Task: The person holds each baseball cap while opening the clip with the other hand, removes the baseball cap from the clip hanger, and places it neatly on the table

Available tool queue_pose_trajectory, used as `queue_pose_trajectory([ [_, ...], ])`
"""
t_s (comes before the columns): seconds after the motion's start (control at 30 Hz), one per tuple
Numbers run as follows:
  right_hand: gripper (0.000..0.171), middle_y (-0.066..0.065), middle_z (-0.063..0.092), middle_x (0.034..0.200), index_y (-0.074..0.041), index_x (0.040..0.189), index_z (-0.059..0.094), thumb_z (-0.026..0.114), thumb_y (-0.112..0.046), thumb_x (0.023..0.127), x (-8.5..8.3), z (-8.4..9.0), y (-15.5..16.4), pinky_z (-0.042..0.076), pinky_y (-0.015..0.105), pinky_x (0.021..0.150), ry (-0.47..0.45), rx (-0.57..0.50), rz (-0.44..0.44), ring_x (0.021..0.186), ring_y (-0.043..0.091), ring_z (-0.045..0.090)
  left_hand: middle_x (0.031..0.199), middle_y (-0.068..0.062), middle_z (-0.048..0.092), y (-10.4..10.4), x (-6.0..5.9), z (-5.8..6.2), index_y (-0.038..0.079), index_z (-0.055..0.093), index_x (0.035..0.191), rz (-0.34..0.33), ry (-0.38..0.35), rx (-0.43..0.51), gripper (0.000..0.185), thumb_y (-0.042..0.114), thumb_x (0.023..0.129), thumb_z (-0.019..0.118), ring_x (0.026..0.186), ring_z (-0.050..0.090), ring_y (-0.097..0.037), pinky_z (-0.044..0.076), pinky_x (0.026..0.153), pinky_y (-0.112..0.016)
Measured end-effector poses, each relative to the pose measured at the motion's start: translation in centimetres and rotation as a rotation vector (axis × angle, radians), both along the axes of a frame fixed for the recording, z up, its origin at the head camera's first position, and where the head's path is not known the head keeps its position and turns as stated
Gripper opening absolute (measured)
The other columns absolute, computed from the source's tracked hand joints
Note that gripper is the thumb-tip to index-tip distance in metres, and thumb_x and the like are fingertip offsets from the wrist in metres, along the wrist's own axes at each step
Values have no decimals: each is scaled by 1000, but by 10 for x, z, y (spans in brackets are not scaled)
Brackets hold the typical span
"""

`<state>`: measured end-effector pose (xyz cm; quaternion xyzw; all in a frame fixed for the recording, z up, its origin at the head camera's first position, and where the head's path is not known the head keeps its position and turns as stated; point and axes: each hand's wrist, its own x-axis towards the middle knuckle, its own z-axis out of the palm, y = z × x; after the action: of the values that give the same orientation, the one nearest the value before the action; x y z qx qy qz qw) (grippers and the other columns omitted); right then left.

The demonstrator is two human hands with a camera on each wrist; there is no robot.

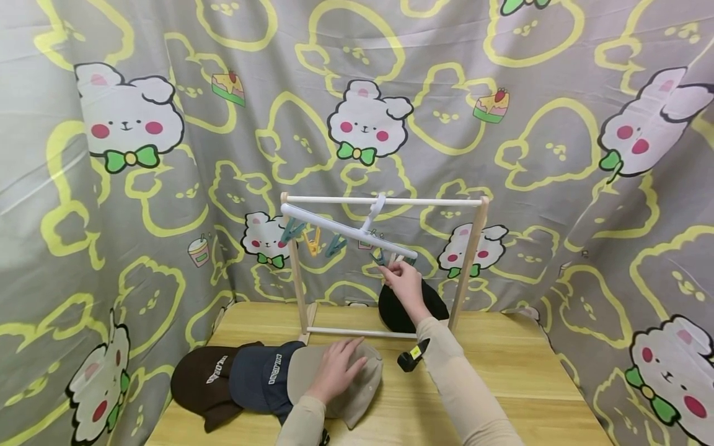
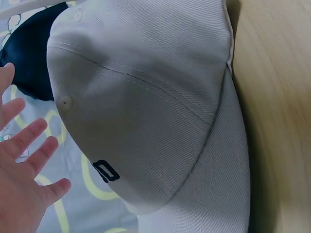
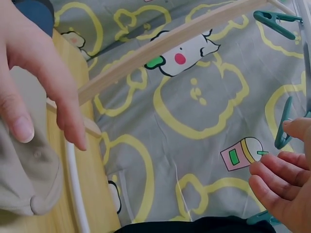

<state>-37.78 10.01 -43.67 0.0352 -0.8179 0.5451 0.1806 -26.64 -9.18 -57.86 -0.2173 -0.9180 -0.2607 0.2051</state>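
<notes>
My right hand [image 1: 404, 284] is raised at the low right end of a white hanger [image 1: 346, 232]. Its thumb and a mostly hidden finger pinch a green clothespin [image 3: 284, 124], while the other fingers [image 3: 272, 171] curl loosely below. Just beyond that hand a black cap [image 1: 393, 310] hangs from the hanger's right end, partly behind my forearm. My left hand [image 1: 336, 368], fingers spread, hovers over the beige cap [image 2: 141, 102] on the table. That cap lies crown up in a row with a navy cap [image 1: 253, 378] and a brown cap [image 1: 195, 381].
The hanger hooks over the top bar of a wooden rack [image 1: 471, 266] and slopes down to the right. Other green pins and a yellow clothespin [image 1: 313, 241] hang along it. A lower white bar [image 1: 357, 332] crosses behind the caps. Patterned curtains [image 1: 446, 37] enclose the wooden table [image 1: 519, 371].
</notes>
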Motion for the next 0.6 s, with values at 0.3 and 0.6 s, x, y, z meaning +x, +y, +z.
queue_pose_trajectory([
  [0.3,29,17,74,84,-4,93,70,72,-33,88,1,-3,14,57,27,60,-17,-1,-31,59,9,67,127,-9,63,6,-4,4,16,58,134,-9,9,-21,44,38,95,61,117,58,-28,45,99,-52],
  [0.6,31,21,72,84,-2,91,68,72,-33,88,0,-5,26,57,28,61,-8,-9,-56,68,27,72,130,-4,61,14,-7,11,19,57,136,-17,-12,-21,45,38,95,60,122,56,-25,44,104,-49],
])
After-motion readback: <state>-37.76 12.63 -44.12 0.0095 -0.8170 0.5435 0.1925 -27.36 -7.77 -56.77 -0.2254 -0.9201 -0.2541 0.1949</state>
